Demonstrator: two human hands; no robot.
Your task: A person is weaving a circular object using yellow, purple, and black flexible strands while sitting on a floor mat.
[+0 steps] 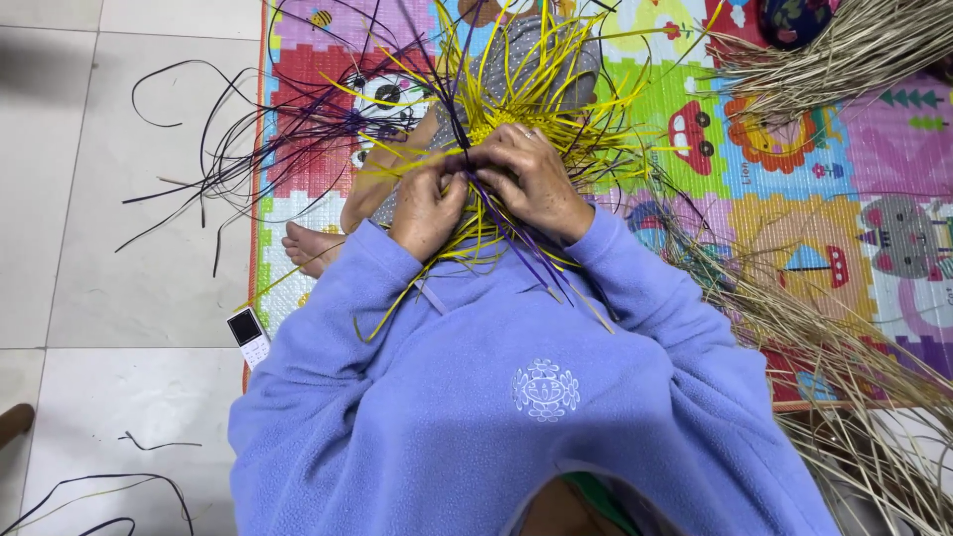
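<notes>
Gripping yellow strips (536, 89), left hand (427, 203), right hand (531, 179)

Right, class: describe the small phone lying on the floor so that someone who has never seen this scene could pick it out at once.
Start at the bright patterned play mat and follow its left edge down toward the person's blue fleece sleeve. There, where mat meets pale floor tiles, lies the small phone. It is the only white, boxy thing with a dark screen; everything else loose nearby is a thin dark strip.

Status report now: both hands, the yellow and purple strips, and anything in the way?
Left hand and right hand both pinching the woven yellow strips. Purple strips fan out left. Dry straw lies right, a small phone on the floor; neither blocks.
</notes>
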